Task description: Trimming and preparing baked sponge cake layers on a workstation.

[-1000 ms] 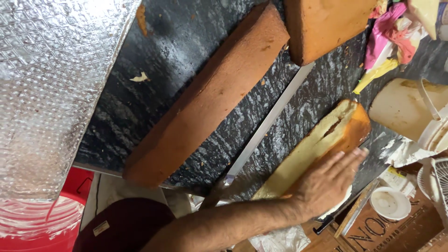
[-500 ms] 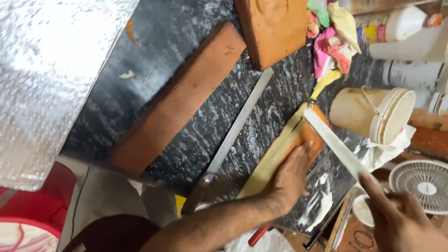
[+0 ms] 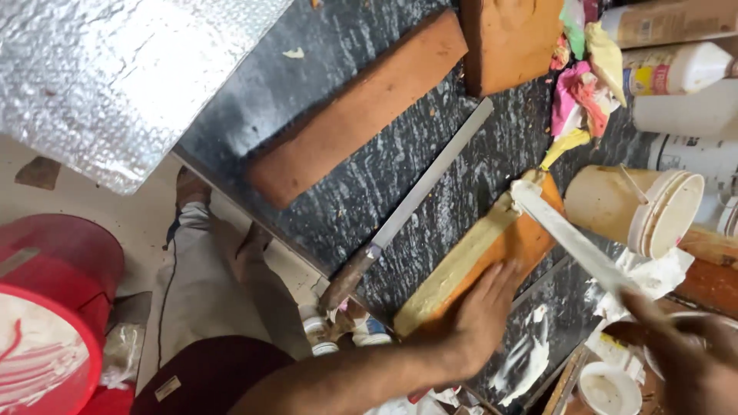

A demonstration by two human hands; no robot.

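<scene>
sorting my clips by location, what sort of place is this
Probably a small woodworking or craft workshop. A dark stone worktop holds reddish wooden blocks, the left hand steadies one while the right hand spreads pale glue with a flat blade, beside a tipped glue bucket.

- The left hand point(image 3: 480, 319) lies flat on the near end of a wooden strip point(image 3: 477, 257), which lies on the stone slab point(image 3: 369, 184).
- The right hand point(image 3: 684, 357), at the lower right, holds a flat spreader point(image 3: 569, 238); its tip touches the far end of the strip.
- A long blade with handle point(image 3: 407, 211) lies on the slab, just left of the strip and along it.
- A longer wooden strip point(image 3: 357, 111) lies left of the blade, well apart.
- A wooden block point(image 3: 511, 42) lies behind, at the top edge.
- A small bucket point(image 3: 642, 211) lies on its side, right of the spreader.
- Crumpled rags point(image 3: 588, 84) lie behind the bucket.
- A big tub point(image 3: 50, 315) stands on the floor, far left.
</scene>
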